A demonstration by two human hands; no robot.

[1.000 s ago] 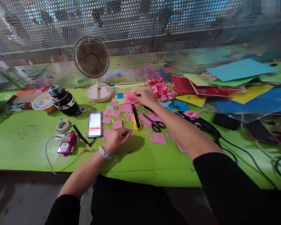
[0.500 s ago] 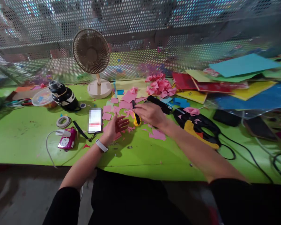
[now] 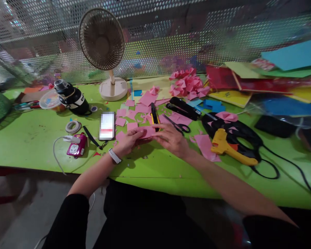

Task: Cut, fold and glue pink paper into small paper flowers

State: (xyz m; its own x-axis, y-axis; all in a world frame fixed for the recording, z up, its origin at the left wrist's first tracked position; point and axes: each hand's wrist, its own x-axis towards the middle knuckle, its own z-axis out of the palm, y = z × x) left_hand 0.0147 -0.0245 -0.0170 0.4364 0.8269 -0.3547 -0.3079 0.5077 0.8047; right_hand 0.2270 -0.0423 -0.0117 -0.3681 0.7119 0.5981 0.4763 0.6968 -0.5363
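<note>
Both hands meet over a pink paper piece [image 3: 147,131] lying on the green table [image 3: 36,145]. My left hand [image 3: 126,142], with a white wristband, grips its left end. My right hand [image 3: 172,139] pinches its right end with curled fingers. A yellow utility knife [image 3: 153,116] and black scissors [image 3: 177,125] lie just behind the hands. Several small pink paper squares [image 3: 124,117] are scattered round them. A heap of folded pink paper shapes [image 3: 188,83] sits further back.
A small fan [image 3: 103,45] stands at the back by a perforated metal screen. A phone [image 3: 107,126], black bottle [image 3: 71,98], tape roll [image 3: 73,126] and pink plug adapter [image 3: 75,148] lie left. A black stapler [image 3: 184,108], yellow glue gun [image 3: 229,148] and stacked coloured paper sheets [image 3: 274,79] lie right.
My right hand came back from the far pink papers towards me. Both hands have closed on one pink paper piece. The view has tilted down and shifted slightly.
</note>
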